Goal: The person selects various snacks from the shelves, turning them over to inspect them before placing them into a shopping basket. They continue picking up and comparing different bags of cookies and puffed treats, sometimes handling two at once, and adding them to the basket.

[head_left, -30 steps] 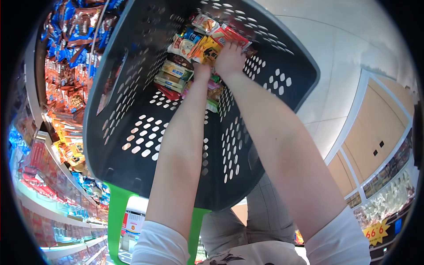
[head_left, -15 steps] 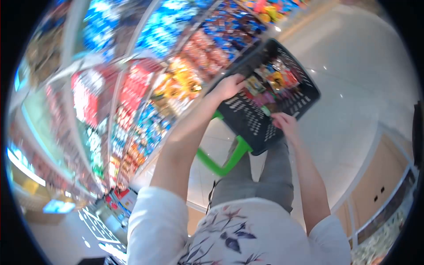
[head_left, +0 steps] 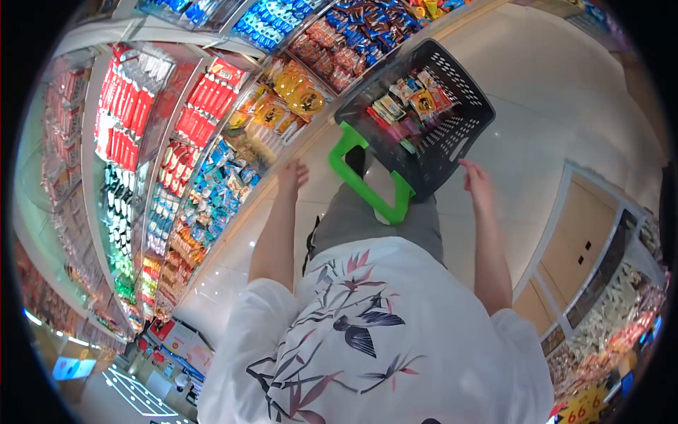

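Note:
A black shopping basket [head_left: 459,134] with slotted sides stands in front of my legs, close to the shelf base. Its green handle [head_left: 364,189] is folded down towards me. Several small packaged snacks [head_left: 426,103] lie inside in yellow, red, green and pink wrappers. My left hand [head_left: 293,175] hangs to the left of the handle, beside the shelf edge, fingers loosely apart and holding nothing. Just off the basket's near right corner is my right hand [head_left: 476,179], open with the fingers apart; I see nothing in it.
Candy shelves [head_left: 134,99] with bins of red, blue and orange packets curve along the left and top. Yellow bags [head_left: 296,88] lie in a bin near the basket. Pale tiled floor [head_left: 544,99] spreads to the right, with a wooden-fronted display [head_left: 579,219] beyond it.
Both hands have come away from the basket: the left from its side towards the shelves, the right from its near edge. The view has shifted and become sharper.

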A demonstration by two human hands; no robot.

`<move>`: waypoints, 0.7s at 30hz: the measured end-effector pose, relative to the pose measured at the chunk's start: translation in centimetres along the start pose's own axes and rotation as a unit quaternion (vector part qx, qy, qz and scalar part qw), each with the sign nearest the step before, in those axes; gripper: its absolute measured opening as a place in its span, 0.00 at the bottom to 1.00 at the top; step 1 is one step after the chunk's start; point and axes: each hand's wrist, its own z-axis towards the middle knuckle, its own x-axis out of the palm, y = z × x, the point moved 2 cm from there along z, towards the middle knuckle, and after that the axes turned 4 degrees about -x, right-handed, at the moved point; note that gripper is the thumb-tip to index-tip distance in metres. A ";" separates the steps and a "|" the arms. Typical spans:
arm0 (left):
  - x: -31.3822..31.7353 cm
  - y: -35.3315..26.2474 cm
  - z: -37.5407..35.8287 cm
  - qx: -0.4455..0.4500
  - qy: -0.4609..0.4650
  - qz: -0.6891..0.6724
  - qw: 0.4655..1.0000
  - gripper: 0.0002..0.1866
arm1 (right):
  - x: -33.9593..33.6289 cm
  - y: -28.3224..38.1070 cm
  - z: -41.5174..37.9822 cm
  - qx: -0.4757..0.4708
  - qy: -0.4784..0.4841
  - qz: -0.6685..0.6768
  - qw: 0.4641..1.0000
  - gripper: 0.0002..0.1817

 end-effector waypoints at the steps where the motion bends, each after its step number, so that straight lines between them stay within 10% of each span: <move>1: -2.5 3.0 1.9 -0.050 0.003 0.087 0.995 0.17 | 2.9 0.8 -0.9 -0.014 0.000 0.007 1.000 0.16; 3: -7.1 7.9 3.6 -0.076 0.045 0.312 0.946 0.18 | 9.3 2.7 -2.8 -0.076 -0.015 0.001 0.997 0.15; 10: -13.2 10.5 4.4 -0.086 0.035 0.223 0.970 0.19 | 21.8 4.4 -7.6 -0.216 -0.080 -0.222 0.947 0.17; 21: -9.1 4.0 19.8 0.158 -0.030 0.269 0.950 0.19 | 22.9 6.3 -8.9 -0.195 -0.152 -0.308 0.919 0.16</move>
